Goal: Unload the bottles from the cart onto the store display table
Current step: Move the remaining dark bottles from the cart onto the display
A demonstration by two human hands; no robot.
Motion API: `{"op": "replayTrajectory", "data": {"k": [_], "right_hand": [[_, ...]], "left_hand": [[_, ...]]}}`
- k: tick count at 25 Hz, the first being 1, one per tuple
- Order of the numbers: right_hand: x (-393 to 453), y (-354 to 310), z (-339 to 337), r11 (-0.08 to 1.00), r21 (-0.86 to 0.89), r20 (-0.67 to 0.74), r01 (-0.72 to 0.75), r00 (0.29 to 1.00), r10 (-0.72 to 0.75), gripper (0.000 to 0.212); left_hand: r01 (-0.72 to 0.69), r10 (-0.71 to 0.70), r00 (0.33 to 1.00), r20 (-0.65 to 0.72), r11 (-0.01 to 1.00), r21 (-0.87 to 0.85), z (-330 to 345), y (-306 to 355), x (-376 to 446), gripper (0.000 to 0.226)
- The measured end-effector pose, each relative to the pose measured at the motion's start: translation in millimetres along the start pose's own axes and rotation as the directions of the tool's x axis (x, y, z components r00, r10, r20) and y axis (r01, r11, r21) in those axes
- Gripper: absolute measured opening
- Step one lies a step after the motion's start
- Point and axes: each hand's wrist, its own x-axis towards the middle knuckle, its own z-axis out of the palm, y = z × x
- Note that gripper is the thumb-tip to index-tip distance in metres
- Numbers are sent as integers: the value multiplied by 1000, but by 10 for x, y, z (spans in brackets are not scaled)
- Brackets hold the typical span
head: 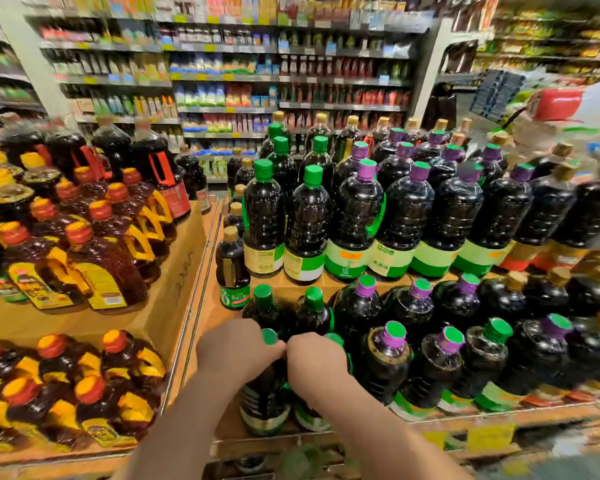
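My left hand [238,349] grips the neck of a dark green-capped bottle [264,407] standing at the front edge of the wooden display table [205,306]. My right hand [317,356] grips the neck of a second green-capped bottle [307,415] right beside it. The two hands touch at the knuckles. Both bottles stand upright on the lower tier, in front of two more green-capped bottles [312,313]. The cart is not in view.
Rows of dark bottles with purple-and-green caps [392,358] fill the table to the right, with a raised tier [305,220] behind. Amber oil jugs with red caps [101,268] sit on cardboard at the left. Store shelves [257,77] line the back.
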Motion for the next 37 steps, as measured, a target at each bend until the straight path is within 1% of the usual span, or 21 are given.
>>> {"op": "replayTrajectory", "data": {"k": [3,5,6,8,9,10,11,13,14,16,18,21,24,26,30,34,37], "right_hand": [[-90,125,-205,993,33,-46,114,993,-112,9],[-170,300,-370,986,41,-149,164,976,-157,8],[-205,414,-446,983,42,-212,177,963,-164,13],[-287,726,-591,982,71,-318,173,937,-142,21],[-333,918,-667,983,91,-361,157,926,-114,24],[-379,1127,-742,985,110,-397,130,915,-76,26],[-426,1349,-814,988,125,-433,93,901,-30,27],[-496,1811,-900,989,149,-497,1,865,74,27],[-516,2056,-906,986,155,-505,-59,853,130,27],[-527,2493,-847,969,159,-463,-189,853,243,28],[-547,2896,-740,940,156,-402,-302,850,340,35],[-572,3238,-604,911,137,-329,-388,850,412,50],[-525,3349,-459,910,131,-187,-394,891,413,52],[-472,3398,-376,907,146,-124,-395,902,413,57],[-366,3414,-246,903,151,-138,-402,896,422,65],[-350,3383,-150,897,189,-165,-400,888,430,56],[-498,3423,-128,901,211,-173,-379,893,416,50]], "left_hand": [[-8,8,993,116,1000,-6,-118,73,3,58],[-2,-3,983,182,1000,27,-257,118,40,59],[22,-31,983,181,998,53,-362,144,59,60],[51,-56,994,91,997,54,-592,308,58,61],[15,-16,1000,26,999,40,-688,455,29,61],[-51,52,998,-23,998,26,-770,642,-20,62],[-126,126,991,-41,992,14,-815,849,-72,64],[-259,259,966,-17,966,16,-816,1261,-174,65],[-312,312,950,1,950,30,-787,1453,-215,64],[-393,393,919,7,918,52,-712,1752,-252,56],[-453,453,891,18,891,34,-629,2055,-261,50],[-457,457,889,16,888,54,-451,2471,-246,49],[-429,427,903,45,900,69,-245,2745,-219,51],[-411,405,911,76,908,80,-132,2850,-203,47],[-352,351,936,36,931,90,29,2963,-126,45],[-324,317,945,81,941,102,120,3052,-79,41],[-301,291,946,143,952,57,159,3079,-10,36]]}}
